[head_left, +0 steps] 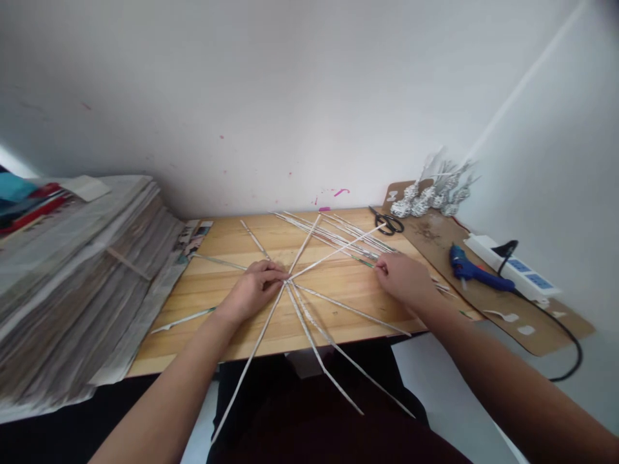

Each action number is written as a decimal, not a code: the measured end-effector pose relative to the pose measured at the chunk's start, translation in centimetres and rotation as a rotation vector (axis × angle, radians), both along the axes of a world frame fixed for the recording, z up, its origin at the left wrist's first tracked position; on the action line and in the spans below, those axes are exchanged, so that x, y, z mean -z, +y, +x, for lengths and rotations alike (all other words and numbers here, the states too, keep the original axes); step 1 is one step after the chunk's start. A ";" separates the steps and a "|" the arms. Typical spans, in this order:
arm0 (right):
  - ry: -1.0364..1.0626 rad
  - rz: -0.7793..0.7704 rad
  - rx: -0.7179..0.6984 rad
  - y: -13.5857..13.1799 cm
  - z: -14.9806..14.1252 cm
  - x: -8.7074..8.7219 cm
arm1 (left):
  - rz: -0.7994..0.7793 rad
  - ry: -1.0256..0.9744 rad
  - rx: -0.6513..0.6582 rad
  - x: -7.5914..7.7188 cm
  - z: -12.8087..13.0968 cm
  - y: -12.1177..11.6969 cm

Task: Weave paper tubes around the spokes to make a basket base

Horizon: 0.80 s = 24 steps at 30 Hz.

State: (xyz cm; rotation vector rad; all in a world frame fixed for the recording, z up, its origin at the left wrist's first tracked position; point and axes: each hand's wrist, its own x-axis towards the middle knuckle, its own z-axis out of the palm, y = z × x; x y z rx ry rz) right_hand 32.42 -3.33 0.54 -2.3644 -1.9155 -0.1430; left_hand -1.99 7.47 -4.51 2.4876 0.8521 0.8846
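Observation:
Several thin rolled-paper sticks point(247, 366) cross at one point and fan out like spokes on the wooden board, some reaching over its front edge. My left hand point(256, 287) is closed at the crossing, thumb and fingertips pinching the sticks there. To the right, my right hand point(406, 278) has its fingers closed around the end of a paper stick with a green tip point(363, 261). That stick lies beside a loose bundle of similar paper sticks point(338, 233). My palm hides part of the bundle.
Black scissors point(389, 225) lie at the back right. A blue glue gun point(476, 274) and a white power strip point(512, 267) sit on brown cardboard point(435, 241). Silvery twisted bunches point(430, 196) stand behind. A tall paper stack point(97, 270) borders the left; the wall closes the back.

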 end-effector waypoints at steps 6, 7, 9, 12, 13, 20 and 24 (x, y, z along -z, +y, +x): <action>0.059 0.067 -0.084 3.3 -2.3 -0.7 | -0.013 -0.006 0.003 0.0 0.1 0.1; 0.115 0.075 -0.131 3.0 -3.0 -0.9 | -0.012 -0.007 0.004 0.0 0.1 0.1; 0.277 0.037 -0.264 2.0 -4.8 -1.4 | -0.011 -0.008 0.008 0.0 0.1 0.0; 0.505 -0.083 -0.423 0.0 -8.1 -1.8 | -0.023 -0.007 0.010 -0.1 0.2 0.0; 0.547 -0.100 -0.450 -0.5 -9.2 -1.9 | -0.024 -0.009 0.012 -0.1 0.2 0.0; 0.560 -0.077 -0.462 -0.5 -14.2 -0.5 | 0.019 -0.012 -0.003 -0.1 0.2 -0.1; 0.455 -0.086 -0.461 0.5 -14.6 0.1 | 0.010 -0.041 0.001 -0.2 0.3 -0.1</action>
